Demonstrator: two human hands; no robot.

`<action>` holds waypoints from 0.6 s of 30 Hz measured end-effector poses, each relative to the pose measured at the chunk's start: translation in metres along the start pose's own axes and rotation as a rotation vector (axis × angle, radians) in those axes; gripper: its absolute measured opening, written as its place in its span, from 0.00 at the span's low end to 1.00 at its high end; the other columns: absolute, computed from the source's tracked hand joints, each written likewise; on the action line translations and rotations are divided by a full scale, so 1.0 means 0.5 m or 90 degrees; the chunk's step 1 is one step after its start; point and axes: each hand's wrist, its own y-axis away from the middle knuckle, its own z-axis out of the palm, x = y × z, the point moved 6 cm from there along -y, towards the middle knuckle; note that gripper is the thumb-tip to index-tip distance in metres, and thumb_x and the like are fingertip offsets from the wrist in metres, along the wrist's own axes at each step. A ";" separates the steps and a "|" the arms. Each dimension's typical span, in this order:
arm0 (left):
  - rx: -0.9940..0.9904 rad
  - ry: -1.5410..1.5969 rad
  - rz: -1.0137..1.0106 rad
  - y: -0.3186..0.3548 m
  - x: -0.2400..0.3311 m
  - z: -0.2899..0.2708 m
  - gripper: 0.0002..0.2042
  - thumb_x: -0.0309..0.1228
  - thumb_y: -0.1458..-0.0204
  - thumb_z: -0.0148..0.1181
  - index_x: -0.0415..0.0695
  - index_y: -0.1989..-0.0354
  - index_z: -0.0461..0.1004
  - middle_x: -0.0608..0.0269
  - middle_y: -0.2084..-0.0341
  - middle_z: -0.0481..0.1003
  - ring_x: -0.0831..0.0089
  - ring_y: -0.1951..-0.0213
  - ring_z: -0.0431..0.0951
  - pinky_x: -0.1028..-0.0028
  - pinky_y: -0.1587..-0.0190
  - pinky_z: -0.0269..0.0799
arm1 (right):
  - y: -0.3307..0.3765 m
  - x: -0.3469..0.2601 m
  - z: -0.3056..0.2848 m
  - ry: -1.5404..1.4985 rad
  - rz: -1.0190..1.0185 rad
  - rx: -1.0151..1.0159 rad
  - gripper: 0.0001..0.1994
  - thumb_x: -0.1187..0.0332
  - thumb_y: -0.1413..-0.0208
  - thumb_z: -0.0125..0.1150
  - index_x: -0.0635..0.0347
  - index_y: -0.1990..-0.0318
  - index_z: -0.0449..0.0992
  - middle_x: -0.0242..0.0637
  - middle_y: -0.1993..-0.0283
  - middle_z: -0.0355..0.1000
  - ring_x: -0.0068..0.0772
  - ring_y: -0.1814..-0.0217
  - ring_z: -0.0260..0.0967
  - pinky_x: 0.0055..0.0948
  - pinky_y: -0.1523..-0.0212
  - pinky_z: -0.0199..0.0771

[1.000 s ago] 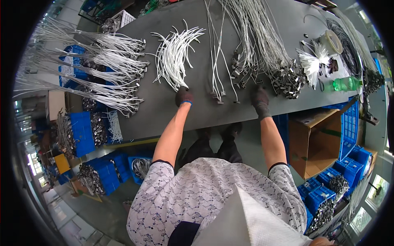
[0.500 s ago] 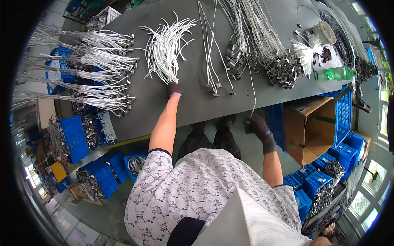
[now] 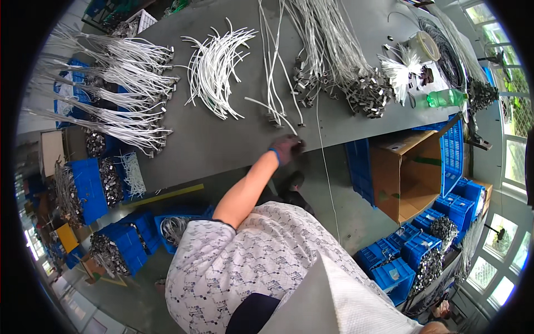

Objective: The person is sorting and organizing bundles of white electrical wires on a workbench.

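Note:
My left hand (image 3: 288, 149), in a dark glove with a blue cuff, is at the front edge of the grey table. Its fingers are closed on a single white tube (image 3: 268, 109), which points up and left over the tabletop. A thin wire (image 3: 328, 181) runs from the table down across the edge toward my body. My right hand is out of sight. Left of the held tube lies a loose pile of white tubes (image 3: 214, 78). A few wires with white tubes (image 3: 271, 61) and metal ends lie just beyond my left hand.
Bundled white-sleeved wires (image 3: 130, 89) overhang the table's left side. Wires with metal clips (image 3: 367, 92) lie to the right, near white ties (image 3: 401, 75), a tape roll (image 3: 428, 45) and a green bottle (image 3: 446, 98). A cardboard box (image 3: 403, 178) and blue crates (image 3: 420, 247) stand below right.
My left hand has moved right from the tube pile, bringing one white tube. My right hand has gone out of view, and the wire now stretches farther down toward my body.

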 end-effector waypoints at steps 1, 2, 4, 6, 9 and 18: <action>-0.013 -0.005 -0.037 -0.015 -0.035 0.049 0.07 0.27 0.45 0.57 0.38 0.61 0.72 0.53 0.66 0.78 0.63 0.67 0.80 0.64 0.63 0.80 | -0.011 0.010 0.000 0.051 0.023 -0.028 0.14 0.62 0.47 0.55 0.59 0.57 0.77 0.56 0.52 0.73 0.58 0.47 0.71 0.47 0.51 0.72; 0.054 -0.079 -0.043 -0.045 -0.077 0.066 0.06 0.26 0.45 0.56 0.38 0.61 0.71 0.52 0.68 0.77 0.62 0.70 0.80 0.63 0.67 0.80 | -0.010 0.012 -0.014 0.055 0.015 -0.025 0.14 0.62 0.47 0.55 0.59 0.57 0.77 0.56 0.52 0.73 0.58 0.47 0.71 0.47 0.51 0.72; 0.085 -0.249 0.049 -0.132 -0.157 0.003 0.05 0.22 0.46 0.54 0.38 0.63 0.68 0.54 0.75 0.75 0.63 0.77 0.79 0.65 0.78 0.77 | 0.025 -0.008 -0.083 0.017 -0.106 0.092 0.14 0.63 0.48 0.56 0.58 0.57 0.78 0.55 0.53 0.74 0.57 0.49 0.72 0.47 0.52 0.73; 0.181 -0.186 0.076 -0.143 -0.201 0.079 0.06 0.23 0.46 0.55 0.39 0.62 0.68 0.54 0.75 0.75 0.63 0.76 0.79 0.64 0.75 0.79 | 0.041 0.039 -0.072 -0.040 -0.140 0.159 0.14 0.63 0.48 0.56 0.58 0.57 0.79 0.55 0.54 0.75 0.57 0.49 0.72 0.47 0.52 0.74; 0.254 -0.108 0.191 -0.067 -0.174 0.217 0.05 0.24 0.46 0.55 0.38 0.63 0.68 0.56 0.76 0.75 0.64 0.77 0.79 0.65 0.77 0.78 | -0.002 0.281 0.075 0.247 -0.104 -0.010 0.13 0.66 0.50 0.55 0.54 0.58 0.80 0.52 0.55 0.76 0.54 0.50 0.74 0.45 0.54 0.76; 0.428 -0.587 0.839 -0.011 0.184 0.326 0.09 0.31 0.42 0.56 0.41 0.72 0.70 0.59 0.81 0.77 0.71 0.82 0.77 0.71 0.77 0.72 | -0.108 0.498 -0.010 0.289 -0.094 0.089 0.11 0.64 0.49 0.55 0.58 0.66 0.81 0.48 0.58 0.77 0.53 0.53 0.74 0.42 0.54 0.75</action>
